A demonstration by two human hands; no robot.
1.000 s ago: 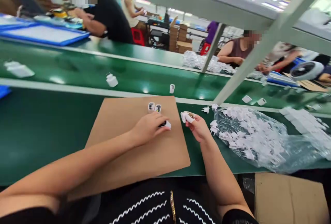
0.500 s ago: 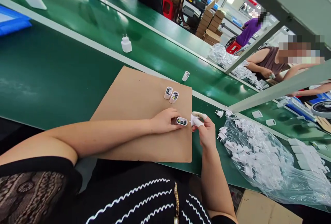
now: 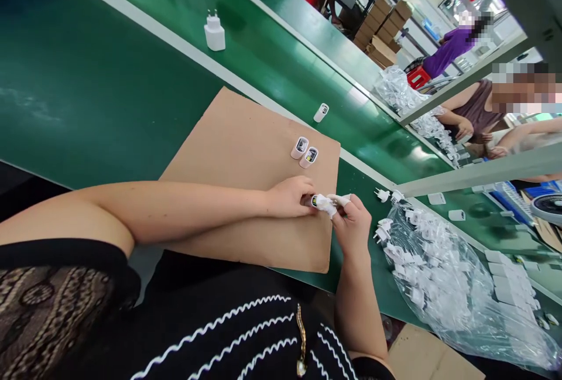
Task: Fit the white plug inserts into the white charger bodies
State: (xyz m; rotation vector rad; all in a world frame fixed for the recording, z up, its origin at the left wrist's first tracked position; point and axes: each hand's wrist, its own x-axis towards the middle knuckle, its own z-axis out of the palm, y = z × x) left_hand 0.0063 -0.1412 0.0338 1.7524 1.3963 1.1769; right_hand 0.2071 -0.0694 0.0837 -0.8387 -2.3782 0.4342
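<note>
My left hand (image 3: 290, 196) is closed around a white charger housing (image 3: 314, 201), whose open end points right. Its fingers partly cover the housing. My right hand (image 3: 352, 219), with white coverings on some fingers, pinches a white plug cap (image 3: 325, 205) at that open end. Whether the cap sits inside the housing I cannot tell. Both hands are over a brown cardboard sheet (image 3: 246, 151). Two more charger housings, a left one (image 3: 300, 147) and a right one (image 3: 309, 157), stand side by side on it, open ends up with parts visible inside.
Beyond the cardboard, a single housing (image 3: 321, 112) and a two-pin charger (image 3: 215, 36) stand on the green belt (image 3: 267, 69). At right lies a clear bag (image 3: 461, 310) of white plug caps, near a metal frame post (image 3: 474, 176). Co-workers sit across the line.
My right hand has brought the plug cap left to the open end of the housing in my left hand. The camera view has shifted, moving the background.
</note>
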